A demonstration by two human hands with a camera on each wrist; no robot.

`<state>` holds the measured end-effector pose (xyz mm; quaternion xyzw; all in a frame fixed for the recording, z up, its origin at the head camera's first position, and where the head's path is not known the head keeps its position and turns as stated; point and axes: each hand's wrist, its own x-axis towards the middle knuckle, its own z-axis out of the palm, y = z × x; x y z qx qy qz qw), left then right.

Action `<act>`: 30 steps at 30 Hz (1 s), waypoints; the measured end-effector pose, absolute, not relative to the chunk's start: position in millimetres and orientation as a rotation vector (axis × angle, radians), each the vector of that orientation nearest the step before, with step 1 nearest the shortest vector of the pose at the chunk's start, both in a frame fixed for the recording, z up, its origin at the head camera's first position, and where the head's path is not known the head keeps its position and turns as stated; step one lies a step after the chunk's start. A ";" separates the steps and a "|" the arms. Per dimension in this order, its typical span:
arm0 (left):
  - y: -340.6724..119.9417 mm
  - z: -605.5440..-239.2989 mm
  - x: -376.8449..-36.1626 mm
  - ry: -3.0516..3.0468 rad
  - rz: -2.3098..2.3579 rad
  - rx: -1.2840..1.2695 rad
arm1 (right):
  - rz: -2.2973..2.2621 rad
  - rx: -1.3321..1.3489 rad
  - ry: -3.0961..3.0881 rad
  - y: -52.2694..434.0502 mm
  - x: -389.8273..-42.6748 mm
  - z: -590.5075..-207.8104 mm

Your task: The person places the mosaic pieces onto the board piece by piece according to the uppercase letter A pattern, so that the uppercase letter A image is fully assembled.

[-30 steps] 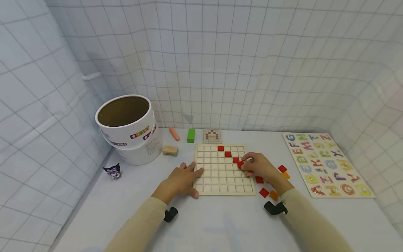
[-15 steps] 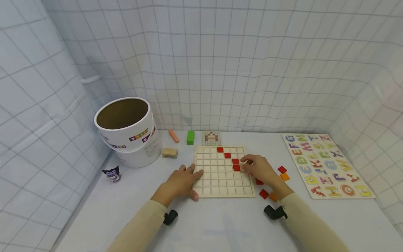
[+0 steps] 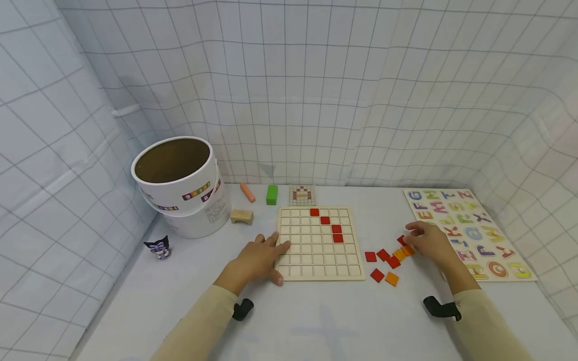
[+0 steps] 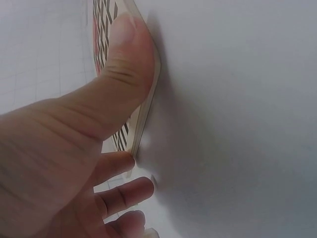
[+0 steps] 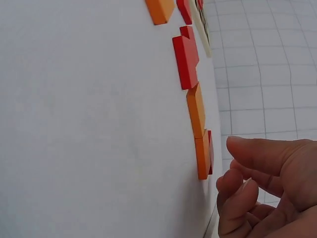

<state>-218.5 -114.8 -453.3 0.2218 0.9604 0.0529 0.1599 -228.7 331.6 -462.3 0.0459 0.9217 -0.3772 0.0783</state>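
Red tiles (image 3: 383, 254) lie on the worktop (image 3: 316, 316) right of the grid board (image 3: 320, 242); the right hand (image 3: 429, 241) hovers at them. Left wrist: left hand (image 4: 74, 144) presses the board's edge. Right wrist: loosely curled fingers (image 5: 237, 198) hold nothing.

Light is bright, even and diffuse, with no single source apparent. Shadows are soft: a faint one lies under the left hand (image 3: 259, 258) and beside the bucket (image 3: 180, 185). The head view is sharp at centre but bends the grid walls toward the edges. In the left wrist view the thumb is close and blurred, and the board (image 4: 148, 99) casts a soft shadow. The right wrist view shows crisp tiles (image 5: 187, 59) and slightly soft fingers (image 5: 262, 153).
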 end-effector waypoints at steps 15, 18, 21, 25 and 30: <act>-115.8 -453.4 -217.6 2.749 0.163 0.626 | -1.048 0.057 2.788 330.1 -236.4 -471.9; -115.4 -454.3 -217.7 2.755 0.155 0.627 | -1.065 0.075 2.776 330.1 -236.6 -472.8; -115.0 -454.6 -217.6 2.756 0.160 0.622 | -1.127 0.083 2.761 331.2 -236.0 -474.6; -114.6 -454.5 -217.3 2.753 0.160 0.621 | -1.326 0.105 2.736 333.5 -234.4 -476.4; -114.1 -453.6 -218.0 2.747 0.155 0.611 | -1.648 0.140 2.593 331.5 -234.0 -473.2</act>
